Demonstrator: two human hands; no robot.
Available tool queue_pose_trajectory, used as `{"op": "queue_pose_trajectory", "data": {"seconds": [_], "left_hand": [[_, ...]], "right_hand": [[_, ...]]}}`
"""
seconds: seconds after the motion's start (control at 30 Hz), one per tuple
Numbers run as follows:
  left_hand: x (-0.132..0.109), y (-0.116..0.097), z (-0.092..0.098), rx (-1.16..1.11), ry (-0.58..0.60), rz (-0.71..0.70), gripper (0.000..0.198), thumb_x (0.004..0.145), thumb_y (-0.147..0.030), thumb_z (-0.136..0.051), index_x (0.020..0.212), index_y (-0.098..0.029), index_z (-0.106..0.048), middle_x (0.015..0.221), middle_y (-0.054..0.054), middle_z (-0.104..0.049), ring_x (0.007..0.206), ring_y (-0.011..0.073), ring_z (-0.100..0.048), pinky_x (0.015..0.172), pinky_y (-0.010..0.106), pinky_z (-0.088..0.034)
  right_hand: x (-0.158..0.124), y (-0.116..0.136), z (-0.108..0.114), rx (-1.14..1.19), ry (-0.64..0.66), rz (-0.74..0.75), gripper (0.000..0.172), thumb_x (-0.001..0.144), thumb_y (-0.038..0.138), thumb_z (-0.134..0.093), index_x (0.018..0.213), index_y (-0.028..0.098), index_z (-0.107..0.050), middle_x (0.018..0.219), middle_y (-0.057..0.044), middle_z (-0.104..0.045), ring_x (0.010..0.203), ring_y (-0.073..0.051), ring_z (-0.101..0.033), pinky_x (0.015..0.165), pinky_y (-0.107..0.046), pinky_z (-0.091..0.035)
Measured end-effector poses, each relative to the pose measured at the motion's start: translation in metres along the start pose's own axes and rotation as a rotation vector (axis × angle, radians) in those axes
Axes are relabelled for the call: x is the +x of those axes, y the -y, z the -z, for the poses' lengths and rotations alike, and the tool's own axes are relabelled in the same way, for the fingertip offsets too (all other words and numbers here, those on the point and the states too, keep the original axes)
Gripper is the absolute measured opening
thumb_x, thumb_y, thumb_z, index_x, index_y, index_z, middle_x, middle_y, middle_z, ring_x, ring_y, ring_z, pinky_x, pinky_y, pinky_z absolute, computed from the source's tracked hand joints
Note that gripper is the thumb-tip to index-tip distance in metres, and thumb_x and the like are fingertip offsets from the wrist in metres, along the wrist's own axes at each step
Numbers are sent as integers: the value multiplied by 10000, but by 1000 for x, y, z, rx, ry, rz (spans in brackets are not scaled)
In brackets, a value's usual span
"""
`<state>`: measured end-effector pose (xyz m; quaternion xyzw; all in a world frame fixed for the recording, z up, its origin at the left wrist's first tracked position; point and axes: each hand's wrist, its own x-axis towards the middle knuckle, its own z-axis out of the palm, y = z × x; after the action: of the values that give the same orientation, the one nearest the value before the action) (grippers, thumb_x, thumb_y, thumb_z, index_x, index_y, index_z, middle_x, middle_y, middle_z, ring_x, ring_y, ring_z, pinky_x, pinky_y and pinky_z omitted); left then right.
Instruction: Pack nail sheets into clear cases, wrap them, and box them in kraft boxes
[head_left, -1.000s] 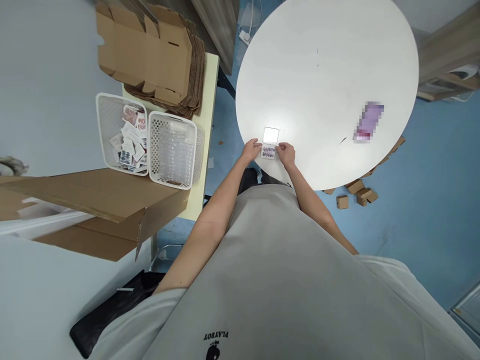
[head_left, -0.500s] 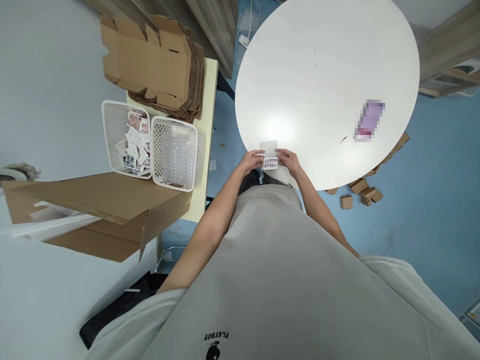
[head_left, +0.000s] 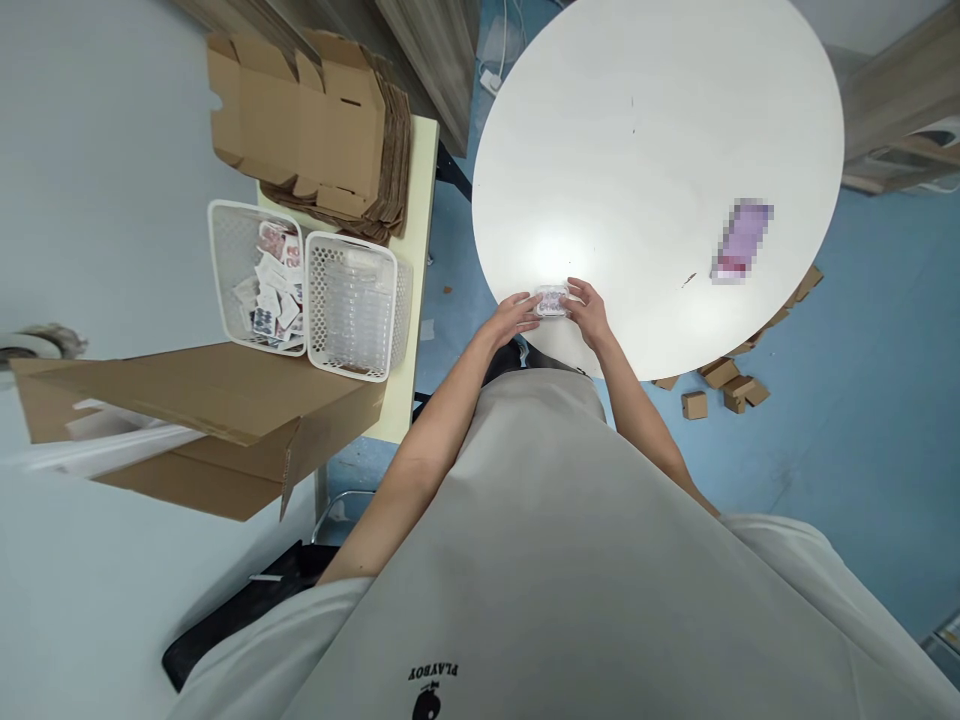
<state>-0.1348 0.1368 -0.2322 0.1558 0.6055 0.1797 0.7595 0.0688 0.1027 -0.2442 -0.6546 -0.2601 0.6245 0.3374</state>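
Observation:
A small clear plastic case [head_left: 552,301] with rows of small dark-and-purple shapes inside lies at the near edge of the round white table [head_left: 645,130]. Its lid is down over the contents. My left hand [head_left: 513,319] grips its left side, fingers reaching over the edge. From the right, my right hand [head_left: 589,312] holds the opposite side with thumb and fingers. What the shapes inside are is too small to tell.
Left, a pale yellow side table [head_left: 421,200] carries stacked flat cardboard boxes [head_left: 300,120], a white basket of printed cards [head_left: 225,240] and another basket of clear cases [head_left: 390,310]. An open carton [head_left: 202,390] stands nearer. A blurred purple object [head_left: 742,240] lies on the round table; small boxes [head_left: 694,405] are on the floor.
The case's raised lid has been folded shut. The case has shifted slightly away from me and right, with both hands moving along at its sides.

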Motion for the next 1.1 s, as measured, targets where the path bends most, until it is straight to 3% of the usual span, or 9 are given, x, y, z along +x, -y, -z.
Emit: {"op": "queue_pose_trajectory", "data": {"seconds": [0.17, 0.23, 0.33, 0.43, 0.8, 0.97, 1.1], "left_hand": [[3, 2, -3, 12, -51, -40, 520, 892, -246, -924, 1343, -140, -688, 1128, 138, -814, 1008, 202, -783, 1080, 370, -589], [6, 1, -2, 10, -85, -75, 501, 896, -220, -912, 1338, -141, -689, 1110, 132, -820, 1003, 200, -783, 1088, 382, -586], [7, -3, 1, 11, -95, -106, 506, 901, -198, -895, 1354, -140, -679, 1091, 130, -825, 999, 207, -784, 1095, 405, -584], [5, -5, 2, 11, -100, -104, 535, 893, -217, -906, 1369, -142, -675, 1095, 137, -828, 1021, 219, -787, 1107, 417, -577], [2, 6, 0, 47, -148, -53, 630, 890, -252, -932, 1442, -110, -664, 1052, 133, -823, 872, 190, -765, 1022, 380, -603], [-1, -2, -3, -25, -189, -115, 735, 939, -305, -896, 1566, -116, -563, 1323, 193, -779, 950, 186, -779, 1021, 360, -608], [-15, -13, 1, -94, -239, -165, 766, 983, -349, -856, 1630, -160, -491, 1545, 205, -669, 1056, 183, -781, 1029, 332, -599]], "right_hand": [[1, 11, 3, 30, -48, -23, 845, 803, 615, -912, 1508, 281, -586, 1560, -150, -647, 1276, -277, -712, 1003, -413, -667], [0, 12, 4, 47, -29, -87, 734, 807, 619, -926, 1387, 254, -663, 1460, -148, -706, 1202, -267, -748, 965, -407, -686], [-4, 13, 6, 14, 69, -184, 521, 836, 669, -911, 1034, 211, -759, 1166, -133, -800, 1012, -239, -782, 896, -388, -697], [-9, 12, 5, 7, 103, -179, 518, 842, 699, -903, 838, 206, -744, 991, -113, -808, 941, -217, -768, 880, -369, -683], [-10, 6, 2, -31, 85, -127, 538, 824, 710, -905, 830, 199, -733, 934, -84, -809, 907, -191, -757, 871, -333, -639], [2, 11, -6, -54, 66, -110, 505, 873, 679, -866, 883, 189, -743, 976, -83, -818, 917, -167, -765, 844, -269, -616], [30, 21, -24, -45, -14, -90, 427, 935, 589, -843, 853, 187, -725, 930, -61, -808, 854, -136, -751, 778, -222, -602]]}}
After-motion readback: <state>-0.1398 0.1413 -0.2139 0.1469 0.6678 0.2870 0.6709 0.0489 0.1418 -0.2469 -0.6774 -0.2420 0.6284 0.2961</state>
